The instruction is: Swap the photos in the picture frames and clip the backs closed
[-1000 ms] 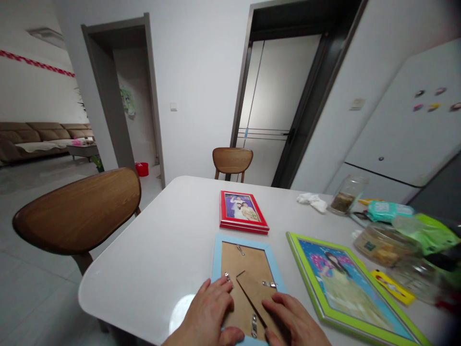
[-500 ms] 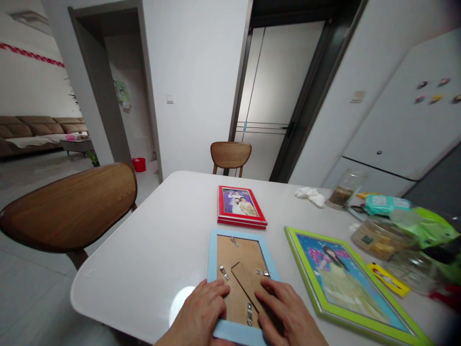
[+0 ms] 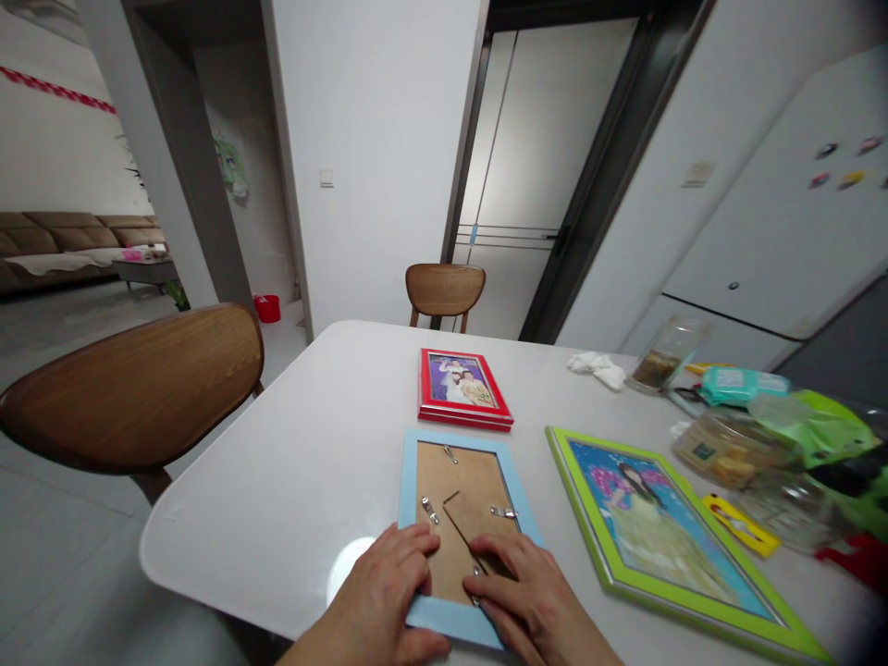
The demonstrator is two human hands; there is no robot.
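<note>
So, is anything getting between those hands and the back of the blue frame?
Nothing visible is. The left hand already rests on the blue frame at its left side, and the right hand lies across its lower right. The green frame sits off to the right, clear of both hands.

A dark-framed frosted door (image 3: 545, 139) stands in the white wall (image 3: 375, 111). One far chair (image 3: 445, 289), wooden, faces the white table (image 3: 277, 490); a left chair (image 3: 139, 384) matches. Far left, a brown sofa (image 3: 66, 237) stands on grey floor (image 3: 62, 546); right, a white fridge (image 3: 770, 231).
</note>
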